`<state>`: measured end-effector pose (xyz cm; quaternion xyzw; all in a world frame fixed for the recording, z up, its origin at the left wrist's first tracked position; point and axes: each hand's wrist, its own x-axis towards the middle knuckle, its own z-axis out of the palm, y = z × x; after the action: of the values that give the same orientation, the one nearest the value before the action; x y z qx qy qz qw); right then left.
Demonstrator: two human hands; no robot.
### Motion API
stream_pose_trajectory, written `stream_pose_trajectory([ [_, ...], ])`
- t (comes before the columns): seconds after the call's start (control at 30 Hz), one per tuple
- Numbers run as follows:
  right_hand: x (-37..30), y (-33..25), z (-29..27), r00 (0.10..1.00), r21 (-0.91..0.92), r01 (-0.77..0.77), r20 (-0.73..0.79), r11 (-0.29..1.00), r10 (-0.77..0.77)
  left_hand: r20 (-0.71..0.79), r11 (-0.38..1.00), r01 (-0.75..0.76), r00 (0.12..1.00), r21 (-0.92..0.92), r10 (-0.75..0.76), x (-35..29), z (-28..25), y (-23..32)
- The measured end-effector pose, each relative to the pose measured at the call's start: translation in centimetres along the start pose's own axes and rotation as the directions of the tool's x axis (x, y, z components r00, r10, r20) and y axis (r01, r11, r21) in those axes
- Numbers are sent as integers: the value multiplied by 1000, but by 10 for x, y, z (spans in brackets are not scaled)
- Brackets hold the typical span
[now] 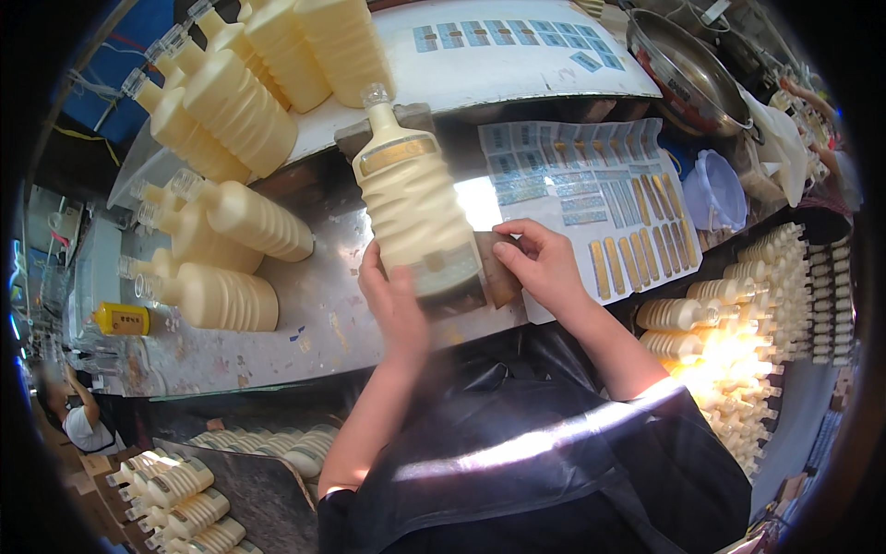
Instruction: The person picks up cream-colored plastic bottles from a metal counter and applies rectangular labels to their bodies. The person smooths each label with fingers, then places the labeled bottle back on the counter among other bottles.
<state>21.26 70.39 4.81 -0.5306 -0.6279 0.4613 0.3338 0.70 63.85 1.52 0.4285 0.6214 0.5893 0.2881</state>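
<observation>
"Starting with the bottle (411,198), where is it?"

"It lies in front of the person, over a metal bench (208,360), its clear neck pointing away. It is cream, with ridged sides."

"What are the hands doing?"

"The left hand (395,305) is against the left side of its lower end, fingers slightly apart; blur hides whether they grip or just rest. The right hand (543,266) has thumb and forefinger close together, pinching a flat brown piece (499,268) beside the bottle's right edge."

"And how far along is it?"

"A gold band (399,155) sits at the shoulder and a pale patch (448,270) near the base, so I'd judge this bottle mostly dressed. I can't tell whether the patch is smoothed down."

"What's left, then?"

"Plenty, I'd say. On the right, a white sheet (577,240) holds rows of gold strips (608,266) and silvery stickers (580,205). On the left, cream bottles (231,297) show no labels I can see."

"Any finished?"

"Perhaps the stacked bottles (185,485) at lower left: they seem to carry darker patches."
</observation>
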Motion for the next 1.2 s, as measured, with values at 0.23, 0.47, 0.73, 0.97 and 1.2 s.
stream_pose_trajectory([
  [0.23,-9,-33,8,970,34,243,-3,969,-243,77,936,129,991,-327,-109,1,-9,8],
  [0.47,-15,-26,8,839,-391,474,-71,789,-539,73,995,-90,994,49,86,-5,-26,-18],
  [0.73,-21,-54,7,502,-475,770,40,426,-864,39,890,-332,941,313,337,-5,-17,26],
  [0.97,-31,-84,10,477,-449,809,125,379,-870,-42,822,-454,867,344,497,1,-4,25],
  [1.2,-41,-95,29,466,-470,826,263,309,-845,-68,799,-443,857,408,510,1,2,15],
])
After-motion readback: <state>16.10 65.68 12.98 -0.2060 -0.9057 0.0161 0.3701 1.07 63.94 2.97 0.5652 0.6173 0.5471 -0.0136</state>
